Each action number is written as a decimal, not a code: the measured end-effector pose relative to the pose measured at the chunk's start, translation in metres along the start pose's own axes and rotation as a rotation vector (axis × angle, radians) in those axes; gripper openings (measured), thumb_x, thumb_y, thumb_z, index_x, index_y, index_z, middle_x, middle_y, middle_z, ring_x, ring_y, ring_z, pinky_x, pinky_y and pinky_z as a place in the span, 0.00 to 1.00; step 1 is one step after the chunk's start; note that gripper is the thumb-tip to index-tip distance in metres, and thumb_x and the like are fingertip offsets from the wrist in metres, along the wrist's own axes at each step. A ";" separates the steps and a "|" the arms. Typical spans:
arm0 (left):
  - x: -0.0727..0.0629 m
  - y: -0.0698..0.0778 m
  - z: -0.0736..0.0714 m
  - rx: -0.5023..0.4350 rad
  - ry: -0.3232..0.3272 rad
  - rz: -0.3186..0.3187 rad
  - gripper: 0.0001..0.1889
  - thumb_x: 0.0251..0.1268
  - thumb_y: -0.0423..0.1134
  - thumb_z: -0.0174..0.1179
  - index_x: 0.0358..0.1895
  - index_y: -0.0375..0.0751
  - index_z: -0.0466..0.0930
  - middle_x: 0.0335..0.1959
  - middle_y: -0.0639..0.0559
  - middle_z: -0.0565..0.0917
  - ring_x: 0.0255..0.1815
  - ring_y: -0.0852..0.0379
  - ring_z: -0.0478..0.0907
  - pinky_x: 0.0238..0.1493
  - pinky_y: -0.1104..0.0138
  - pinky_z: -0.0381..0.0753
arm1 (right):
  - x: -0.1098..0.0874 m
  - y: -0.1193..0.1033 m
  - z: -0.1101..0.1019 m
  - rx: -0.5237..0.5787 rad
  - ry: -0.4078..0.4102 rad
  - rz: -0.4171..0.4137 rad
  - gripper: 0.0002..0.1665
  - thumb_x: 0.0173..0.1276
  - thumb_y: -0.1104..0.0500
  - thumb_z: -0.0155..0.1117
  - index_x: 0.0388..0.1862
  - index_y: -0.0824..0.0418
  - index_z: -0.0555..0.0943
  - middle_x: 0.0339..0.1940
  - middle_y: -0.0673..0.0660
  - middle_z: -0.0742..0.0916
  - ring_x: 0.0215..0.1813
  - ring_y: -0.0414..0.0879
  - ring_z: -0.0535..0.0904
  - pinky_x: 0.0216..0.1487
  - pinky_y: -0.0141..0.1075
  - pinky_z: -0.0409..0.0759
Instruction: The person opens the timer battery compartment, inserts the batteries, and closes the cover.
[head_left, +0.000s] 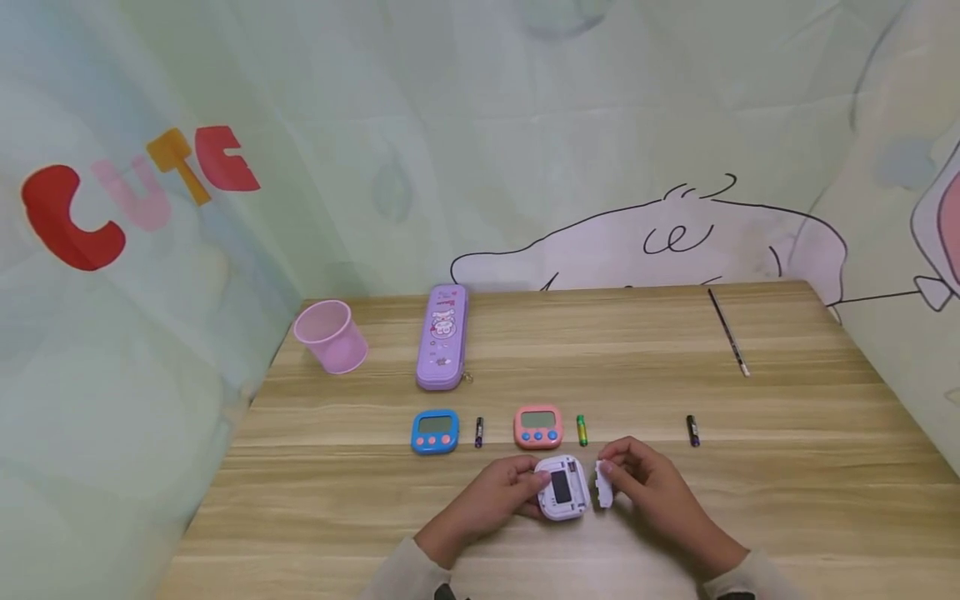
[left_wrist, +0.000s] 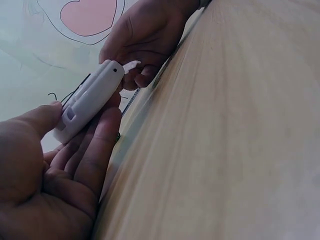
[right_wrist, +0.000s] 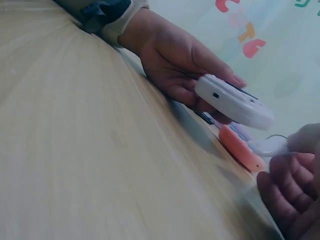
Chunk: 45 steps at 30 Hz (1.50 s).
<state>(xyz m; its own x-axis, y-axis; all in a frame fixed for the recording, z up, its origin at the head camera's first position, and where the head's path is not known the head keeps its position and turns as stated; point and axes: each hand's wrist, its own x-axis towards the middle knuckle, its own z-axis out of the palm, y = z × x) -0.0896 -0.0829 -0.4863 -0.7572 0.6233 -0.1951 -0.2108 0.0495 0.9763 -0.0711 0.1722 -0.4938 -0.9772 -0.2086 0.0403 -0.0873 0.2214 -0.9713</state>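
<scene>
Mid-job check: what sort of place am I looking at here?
Probably a desk in a study or play corner, perhaps a child's, though that's a guess: a wood-grain tabletop against a cartoon backdrop lettered "CUTE", with a purple cartoon case on it.

White timer [head_left: 564, 493] and white cover [head_left: 604, 490], a blue timer [head_left: 435, 432] with pink buttons [head_left: 446, 439], a coral timer [head_left: 537, 427] with blue buttons [head_left: 539, 436], a purple, cartoon-printed case [head_left: 442, 337] and a pink cup [head_left: 330, 336] dot a tan, wood-grained desk [head_left: 585, 350].
</scene>
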 end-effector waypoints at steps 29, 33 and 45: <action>0.001 0.000 -0.001 -0.001 0.003 -0.014 0.16 0.76 0.40 0.51 0.54 0.29 0.75 0.43 0.40 0.86 0.41 0.47 0.86 0.43 0.61 0.85 | 0.001 0.007 0.003 -0.252 -0.029 -0.137 0.09 0.63 0.61 0.70 0.40 0.52 0.80 0.30 0.43 0.82 0.32 0.37 0.78 0.33 0.31 0.81; 0.000 0.000 -0.001 0.001 0.003 -0.018 0.17 0.76 0.40 0.51 0.55 0.29 0.75 0.43 0.40 0.85 0.41 0.48 0.85 0.43 0.61 0.85 | 0.001 0.005 0.003 -0.265 -0.025 -0.153 0.09 0.63 0.61 0.70 0.39 0.52 0.80 0.30 0.43 0.82 0.32 0.37 0.78 0.33 0.31 0.81; 0.002 0.000 -0.002 0.002 -0.002 -0.016 0.16 0.76 0.40 0.51 0.55 0.29 0.75 0.45 0.41 0.85 0.42 0.48 0.85 0.44 0.61 0.85 | 0.001 0.006 0.003 -0.316 -0.017 -0.196 0.13 0.60 0.66 0.71 0.40 0.53 0.79 0.31 0.43 0.81 0.31 0.36 0.78 0.32 0.31 0.81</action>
<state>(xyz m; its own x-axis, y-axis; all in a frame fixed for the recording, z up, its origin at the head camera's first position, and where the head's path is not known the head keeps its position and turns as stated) -0.0922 -0.0837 -0.4868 -0.7522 0.6244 -0.2108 -0.2216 0.0615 0.9732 -0.0721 0.1706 -0.5000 -0.9328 -0.2912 0.2122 -0.3307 0.4580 -0.8251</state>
